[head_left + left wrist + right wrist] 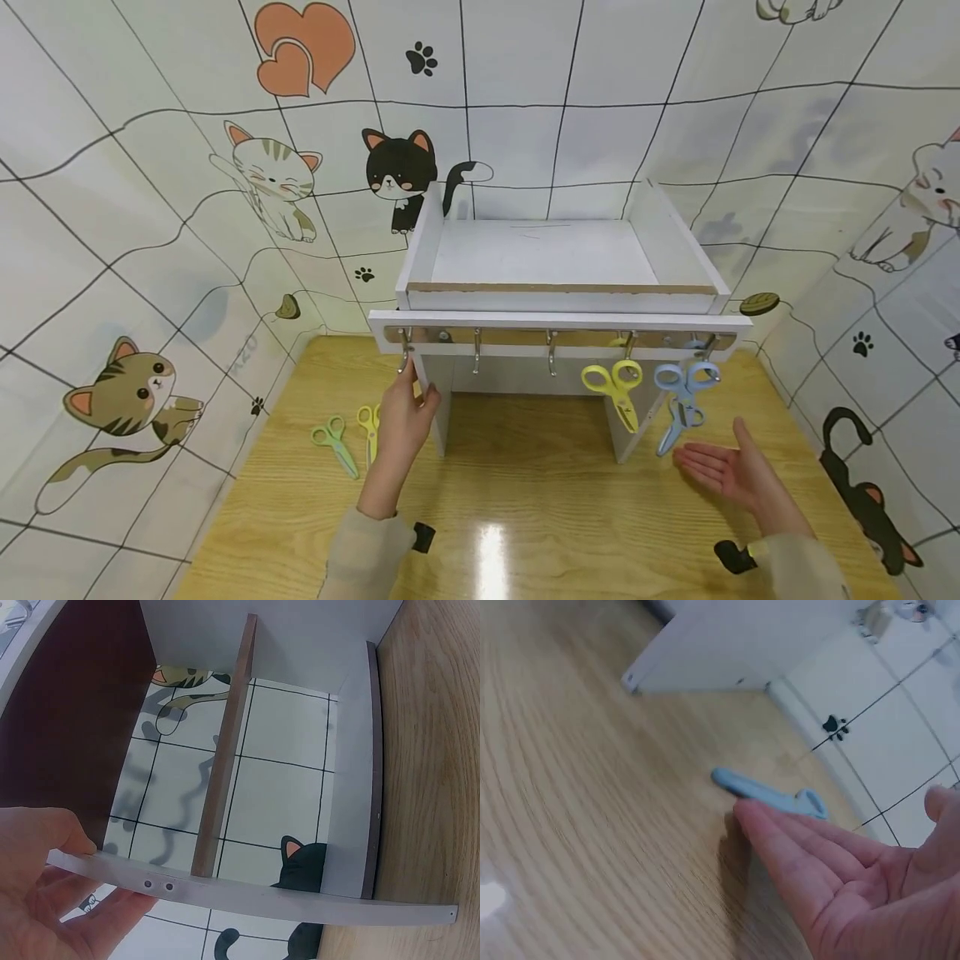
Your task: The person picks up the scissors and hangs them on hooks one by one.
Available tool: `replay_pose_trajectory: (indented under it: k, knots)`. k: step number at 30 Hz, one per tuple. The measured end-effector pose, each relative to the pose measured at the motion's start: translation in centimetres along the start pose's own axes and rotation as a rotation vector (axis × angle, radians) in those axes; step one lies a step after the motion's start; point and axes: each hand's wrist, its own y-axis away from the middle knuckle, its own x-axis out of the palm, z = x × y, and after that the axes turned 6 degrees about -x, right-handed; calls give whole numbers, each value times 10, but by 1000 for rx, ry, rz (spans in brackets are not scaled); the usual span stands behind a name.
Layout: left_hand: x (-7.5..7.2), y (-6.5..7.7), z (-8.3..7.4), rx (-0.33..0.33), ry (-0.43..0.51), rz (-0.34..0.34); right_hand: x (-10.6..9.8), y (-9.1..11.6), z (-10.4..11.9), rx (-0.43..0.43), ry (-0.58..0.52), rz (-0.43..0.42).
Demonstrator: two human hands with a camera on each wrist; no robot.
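Observation:
At the left side panel of the white shelf, my left hand grips the panel's edge, thumb on the inner side and fingers on the outer. The left wrist view shows the same hand around the white edge. My right hand is held palm up with straight fingers, holding nothing. Close beyond its fingertips in the right wrist view lie light-blue scissors on the table. Yellow scissors and blue scissors hang from hooks at the shelf's right front.
Green scissors and another yellow pair lie on the wooden table left of the shelf. Three hooks on the left of the rail hold nothing. A cat-printed wall covering surrounds the table at the back and sides.

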Motion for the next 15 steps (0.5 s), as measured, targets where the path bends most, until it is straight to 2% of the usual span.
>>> replay_pose_trajectory:
  k: [4, 6, 11, 15]
  knots:
    - [0, 0, 0, 0, -4, 2, -1, -12, 6, 71, 275, -271]
    - [0, 0, 0, 1, -4, 1, -2, -18, 7, 86, 388, -371]
    - [0, 0, 1, 4, -2, -2, 0, -29, 5, 69, 596, -552]
    - [0, -1, 0, 1, -14, -4, 4, -39, 3, 81, 706, -647]
